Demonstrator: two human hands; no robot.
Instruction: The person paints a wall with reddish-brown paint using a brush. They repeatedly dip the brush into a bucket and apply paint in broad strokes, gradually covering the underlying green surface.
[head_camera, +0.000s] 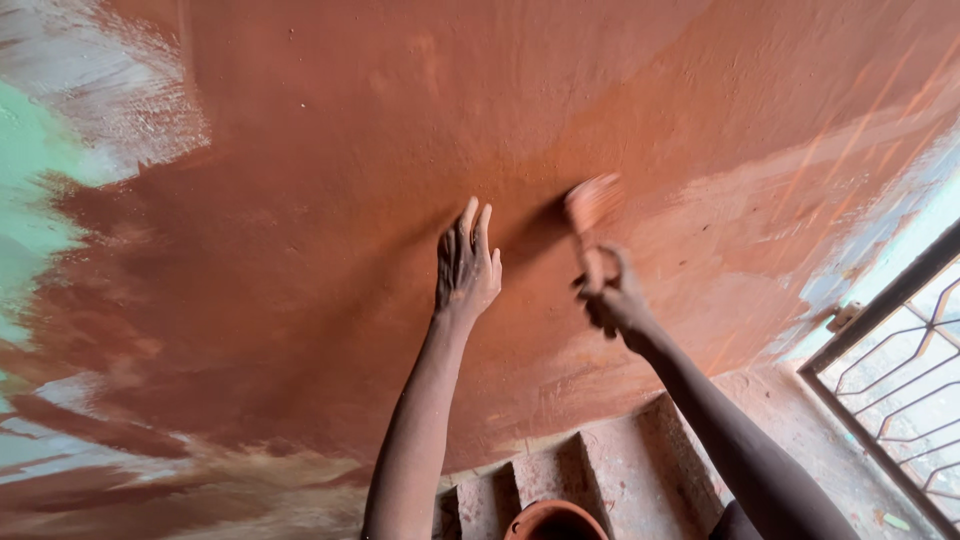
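- while the left hand rests flat on the red-brown wall, fingers straight and together, it holds nothing.
- just to its right, the right hand is closed around the handle of a paint brush, bristles against the wall; both are blurred.
- pale green and white patches show bare at the far left of the wall.
- near the bottom edge, a round reddish bucket sits on paint-stained steps.
- a metal window grille stands at the right.
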